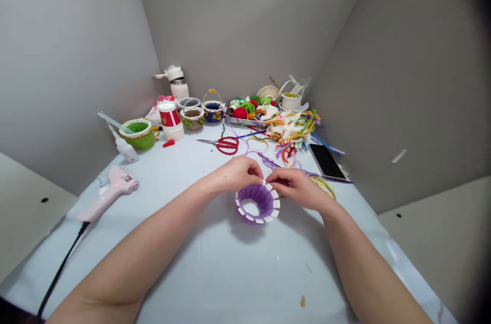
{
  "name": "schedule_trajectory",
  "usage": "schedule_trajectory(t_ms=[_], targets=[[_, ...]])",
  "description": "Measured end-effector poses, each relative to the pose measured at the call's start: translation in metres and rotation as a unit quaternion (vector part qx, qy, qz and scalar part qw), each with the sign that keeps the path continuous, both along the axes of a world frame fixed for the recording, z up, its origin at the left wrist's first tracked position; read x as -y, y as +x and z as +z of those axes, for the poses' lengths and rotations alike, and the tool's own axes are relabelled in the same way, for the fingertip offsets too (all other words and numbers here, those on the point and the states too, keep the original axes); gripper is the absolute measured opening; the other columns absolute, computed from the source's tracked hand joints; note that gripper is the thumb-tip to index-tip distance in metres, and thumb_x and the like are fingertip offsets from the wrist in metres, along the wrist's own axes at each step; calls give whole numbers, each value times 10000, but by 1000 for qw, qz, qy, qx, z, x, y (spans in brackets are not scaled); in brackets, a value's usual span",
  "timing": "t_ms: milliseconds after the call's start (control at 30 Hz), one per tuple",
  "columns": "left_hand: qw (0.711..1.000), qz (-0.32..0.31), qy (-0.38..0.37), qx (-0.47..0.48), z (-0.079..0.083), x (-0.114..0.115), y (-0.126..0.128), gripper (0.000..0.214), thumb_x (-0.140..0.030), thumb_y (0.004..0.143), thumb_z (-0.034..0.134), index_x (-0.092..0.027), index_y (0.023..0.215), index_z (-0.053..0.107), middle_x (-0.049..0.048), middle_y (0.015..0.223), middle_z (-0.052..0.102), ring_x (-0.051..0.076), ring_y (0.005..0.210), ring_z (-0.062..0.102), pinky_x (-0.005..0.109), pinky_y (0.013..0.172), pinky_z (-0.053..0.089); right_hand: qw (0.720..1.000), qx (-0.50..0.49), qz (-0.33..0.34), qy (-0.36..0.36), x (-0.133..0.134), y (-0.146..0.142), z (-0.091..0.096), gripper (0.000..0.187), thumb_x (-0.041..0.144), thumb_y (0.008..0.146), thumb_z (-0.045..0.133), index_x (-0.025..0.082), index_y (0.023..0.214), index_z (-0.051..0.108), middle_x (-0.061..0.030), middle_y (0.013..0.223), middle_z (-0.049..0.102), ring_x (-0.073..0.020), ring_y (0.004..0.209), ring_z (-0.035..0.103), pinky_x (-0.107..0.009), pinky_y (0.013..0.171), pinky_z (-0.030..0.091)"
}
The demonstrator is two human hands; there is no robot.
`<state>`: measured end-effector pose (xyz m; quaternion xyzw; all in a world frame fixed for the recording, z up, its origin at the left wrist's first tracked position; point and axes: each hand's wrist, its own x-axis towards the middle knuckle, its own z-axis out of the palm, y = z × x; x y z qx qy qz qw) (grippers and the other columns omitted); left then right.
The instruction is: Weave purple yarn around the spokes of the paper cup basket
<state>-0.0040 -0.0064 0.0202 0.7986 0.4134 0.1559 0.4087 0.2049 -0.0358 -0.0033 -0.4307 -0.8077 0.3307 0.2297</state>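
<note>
A small cup-shaped basket (258,202) with white slats and purple yarn wound between them is tilted so its open top faces me. My left hand (245,171) is closed on its far rim, thumb and fingers pinching the edge. Right beside it, my right hand (293,185) has its fingertips pressed together at the far right of the rim; what they pinch is hidden. Loose purple yarn (270,161) lies on the table just behind both hands. Red-handled scissors (227,145) rest beyond my left hand.
At left are a pink glue gun (109,192) with a black cord, a white squeeze bottle (126,150) and a green basket (138,135). Small decorated baskets (193,118) stand at the back. A tray (247,122) of yarn balls, coloured strands (293,130) and a phone (327,161) lie to the right.
</note>
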Motion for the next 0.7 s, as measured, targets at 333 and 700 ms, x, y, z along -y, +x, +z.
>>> schedule_trajectory(t_ms=[333,700], targets=[[1000,13,14,-21,-5,-2,0,183,-246,734,557,-160,821,693,13,816,706,132,750,617,208,642,436,996,2,-11,85,10,2,14,122,234,872,545,187,834,651,-18,766,617,-123,700,536,-237,619,402],[1000,16,5,-25,-4,-3,-2,171,-237,728,551,-141,801,672,20,775,686,123,702,592,201,594,419,997,27,23,64,6,10,15,164,149,846,503,185,839,662,-25,782,640,-136,709,562,-247,653,419]])
